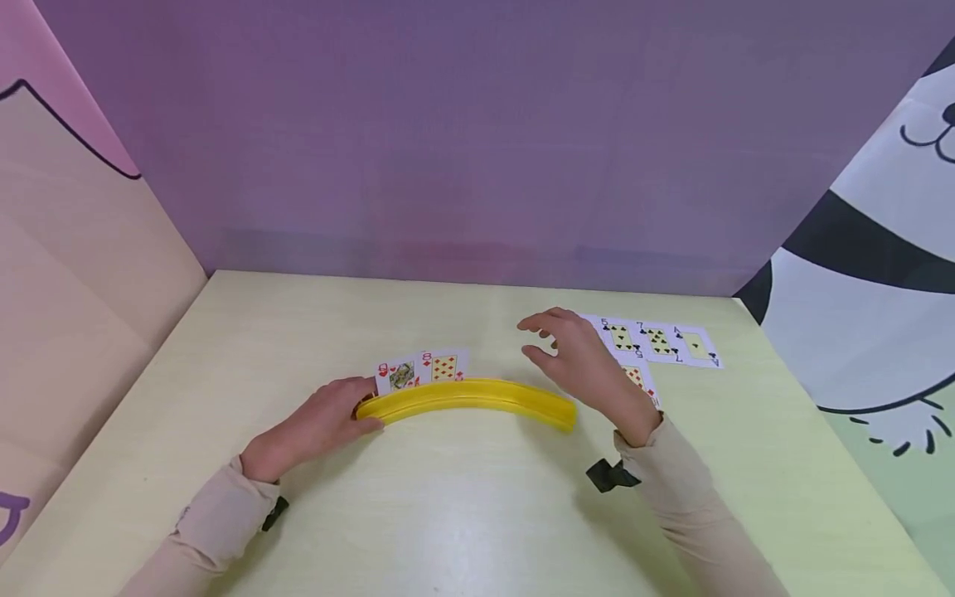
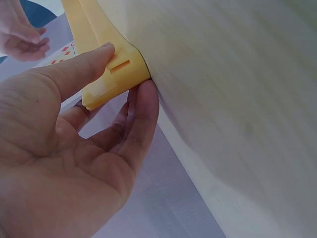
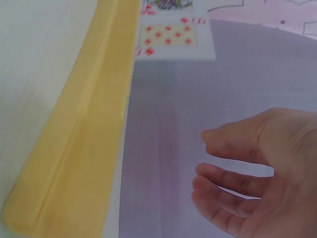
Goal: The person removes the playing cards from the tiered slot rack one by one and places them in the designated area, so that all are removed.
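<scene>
A curved yellow playing-card holder stands on the table. My left hand pinches its left end, the thumb on the near face and the fingers behind and underneath, as the left wrist view shows. A red queen and an eight of diamonds stand upright in the holder's left half, side by side. Above the holder's right end, my right hand hovers with fingers loosely bent and nothing between them. In the right wrist view its thumb and fingers are apart, away from the holder.
Face up at the back right lie a five, a seven and an ace, all black. A red diamond card in front of them is partly hidden by my right hand. A purple panel rises behind the table.
</scene>
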The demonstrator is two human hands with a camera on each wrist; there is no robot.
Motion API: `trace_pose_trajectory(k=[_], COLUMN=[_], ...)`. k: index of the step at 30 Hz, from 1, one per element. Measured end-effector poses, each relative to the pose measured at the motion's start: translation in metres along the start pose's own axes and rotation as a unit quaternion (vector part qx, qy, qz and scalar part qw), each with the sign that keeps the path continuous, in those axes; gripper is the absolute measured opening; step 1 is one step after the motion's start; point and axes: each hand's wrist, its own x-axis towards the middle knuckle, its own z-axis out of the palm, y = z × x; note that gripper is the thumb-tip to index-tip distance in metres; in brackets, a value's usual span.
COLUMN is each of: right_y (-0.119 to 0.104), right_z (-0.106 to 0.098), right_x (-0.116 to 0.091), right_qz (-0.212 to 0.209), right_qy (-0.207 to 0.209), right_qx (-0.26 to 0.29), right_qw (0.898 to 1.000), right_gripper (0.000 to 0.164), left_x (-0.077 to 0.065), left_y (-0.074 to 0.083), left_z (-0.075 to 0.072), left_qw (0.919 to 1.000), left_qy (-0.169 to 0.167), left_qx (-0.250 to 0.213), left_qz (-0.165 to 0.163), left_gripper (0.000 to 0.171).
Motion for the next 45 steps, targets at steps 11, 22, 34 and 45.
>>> trace_pose_trajectory(k=[11,22,34,45], right_y=[-0.042,-0.051,-0.046,-0.042], right_z=[0.021,0.051,0.049,0.043], right_x=[0.021,0.018,0.015,0.015], right_qz=[-0.079,-0.060,-0.043,-0.048], right_qy=[-0.023,-0.035,-0.054,-0.050], right_qx=[0.085,0.075,0.093,0.087], right_qw=[0.993,0.995,0.993,0.994], right_gripper=[0.029,0.014,0.008,0.008], left_x=[-0.002,-0.003,-0.002,-0.001], left_y=[0.001,0.002,0.004,0.004], left_z=[-0.003,0.000,0.001,0.001], left_qw=[1.0000,1.0000,0.9999,0.9999], left_qy=[0.004,0.001,0.006,0.004], left_qx=[0.004,0.000,0.008,0.011], left_qz=[-0.002,-0.002,0.011,0.007], left_gripper=[0.040,0.039,0.043,0.042])
